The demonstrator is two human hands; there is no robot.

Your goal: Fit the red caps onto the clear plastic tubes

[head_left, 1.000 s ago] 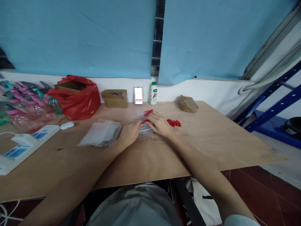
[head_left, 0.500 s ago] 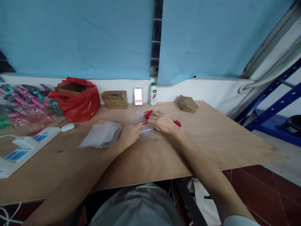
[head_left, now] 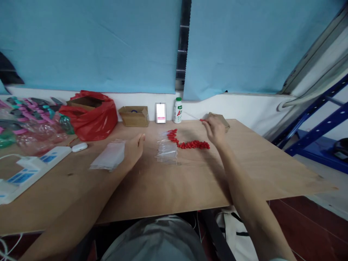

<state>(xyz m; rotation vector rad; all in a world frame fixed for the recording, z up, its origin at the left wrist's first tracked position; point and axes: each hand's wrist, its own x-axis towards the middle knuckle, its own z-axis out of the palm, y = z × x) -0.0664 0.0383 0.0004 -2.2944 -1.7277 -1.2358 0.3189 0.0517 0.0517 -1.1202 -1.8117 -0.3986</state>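
Note:
My right hand (head_left: 216,129) is raised above the back right of the table, fingers pinched on a thin clear stick with a red end (head_left: 201,120); its clear length points up and left. My left hand (head_left: 133,149) is over the right edge of a stack of clear plastic bags (head_left: 108,155). Its fingers are closed together, and I cannot see whether anything is between them. Between the hands lies a bunch of thin clear sticks (head_left: 166,152), some with red ends (head_left: 172,135). A curved row of small red pieces (head_left: 193,144) runs off to the right.
Along the wall stand a red plastic bag (head_left: 92,119), an open cardboard box (head_left: 134,116), a phone (head_left: 160,113), a white bottle (head_left: 178,111) and a brown package (head_left: 223,119). At left are a power strip (head_left: 32,174), a white earphone case (head_left: 79,147) and clear bottles (head_left: 38,141).
My hands have parted from the bunch of sticks. The right has moved right and up with one red-ended stick; the left has drawn back left over the bags. The red row is uncovered.

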